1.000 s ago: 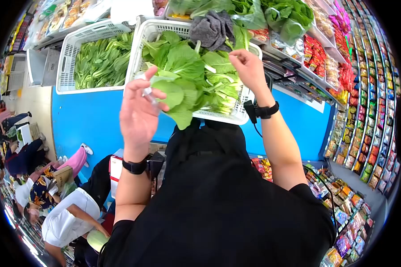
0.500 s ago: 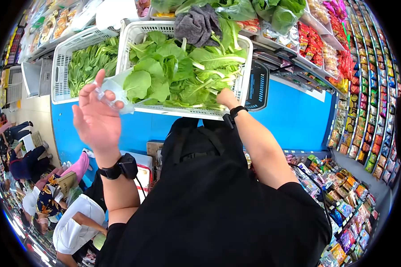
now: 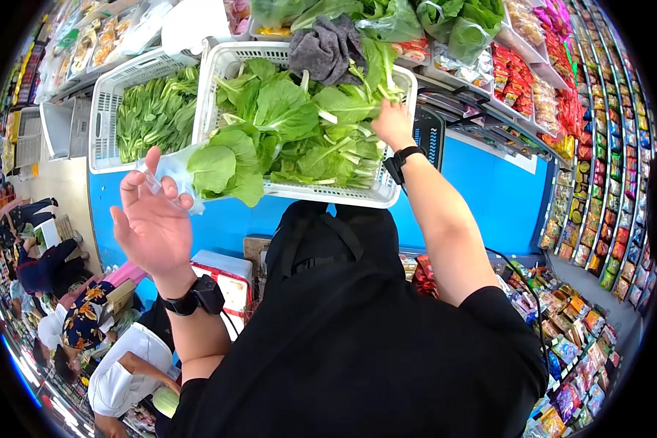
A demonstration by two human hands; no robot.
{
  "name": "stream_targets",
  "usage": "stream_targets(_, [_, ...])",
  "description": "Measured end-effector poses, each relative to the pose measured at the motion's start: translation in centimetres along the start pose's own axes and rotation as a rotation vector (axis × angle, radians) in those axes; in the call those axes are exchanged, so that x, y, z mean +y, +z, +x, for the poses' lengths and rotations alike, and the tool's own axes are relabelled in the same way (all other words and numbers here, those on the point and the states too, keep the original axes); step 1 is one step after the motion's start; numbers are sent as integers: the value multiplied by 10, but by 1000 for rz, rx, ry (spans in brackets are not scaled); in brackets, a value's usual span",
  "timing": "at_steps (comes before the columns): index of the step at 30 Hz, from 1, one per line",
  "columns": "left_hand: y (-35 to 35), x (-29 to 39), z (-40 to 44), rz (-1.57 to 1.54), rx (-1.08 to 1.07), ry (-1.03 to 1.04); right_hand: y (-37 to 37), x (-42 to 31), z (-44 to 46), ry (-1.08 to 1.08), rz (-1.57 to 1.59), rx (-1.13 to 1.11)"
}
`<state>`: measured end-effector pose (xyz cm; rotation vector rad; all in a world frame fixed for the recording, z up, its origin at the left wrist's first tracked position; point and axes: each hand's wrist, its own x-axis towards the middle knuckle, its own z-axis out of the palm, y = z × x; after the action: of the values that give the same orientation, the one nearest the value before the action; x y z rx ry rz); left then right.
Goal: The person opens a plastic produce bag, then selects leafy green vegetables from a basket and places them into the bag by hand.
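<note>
A shop floor, bright blue floor point(image 3: 482, 197), lies beneath the white crate point(image 3: 358, 195), and shelves of packets point(image 3: 598, 157) curve down well to its right. A second crate point(image 3: 97, 131) of slender greens point(image 3: 157, 113) stands just left of the white crate, and a grey cloth point(image 3: 328, 51) lies across its far edge.

The leafy greens point(image 3: 285, 109) fill the white crate, many with pale stems toward its right end. Just off its near left corner, the left hand point(image 3: 155, 223) is palm up and loosely curled, thumb spread apart, with 1 clear plastic bag point(image 3: 174, 166) caught among the fingers. Broad leaves point(image 3: 223, 164) stick out of the bag and overhang that corner.

The right hand point(image 3: 393, 124) is at the crate's right end, fingers bunched against the stems; whether they grip any, I cannot tell.

For good handling, the stems look like the sturdier part to pinch, since the leaves would probably bruise or tear. The bag looks limp, so 2 or more fingers spreading its mouth, close to the crate's rim, should steady the overhanging leaves.
</note>
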<state>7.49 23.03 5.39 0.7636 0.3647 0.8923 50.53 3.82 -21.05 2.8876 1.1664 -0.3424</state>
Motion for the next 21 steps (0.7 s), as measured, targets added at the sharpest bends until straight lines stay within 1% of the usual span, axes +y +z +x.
stream_targets(1, [-2,-1,-1,8,7,0,1,-1,-2,2,-1,2])
stream_targets(3, [-2,-1,1,15,15,4,3,-3,-6,-39,-130,-7])
stream_targets(7, [-5,3,-3,39,59,28,1,9,-2,-134,-92,70])
stream_targets(9, [-6,5,-3,47,76,25,-13,12,3,-97,14,83])
stream_targets(11, [-8,5,-2,48,58,25,-26,16,16,-68,61,151])
stream_targets(15, [-9,7,0,52,66,19,-41,21,37,-75,38,176])
stream_targets(17, [-8,8,0,47,67,21,-41,22,44,-44,-75,-12])
stream_targets(19, [-13,13,1,48,59,21,-46,19,44,-56,-105,-50])
stream_targets(21, [-15,14,0,52,54,22,-49,16,37,-132,-169,82])
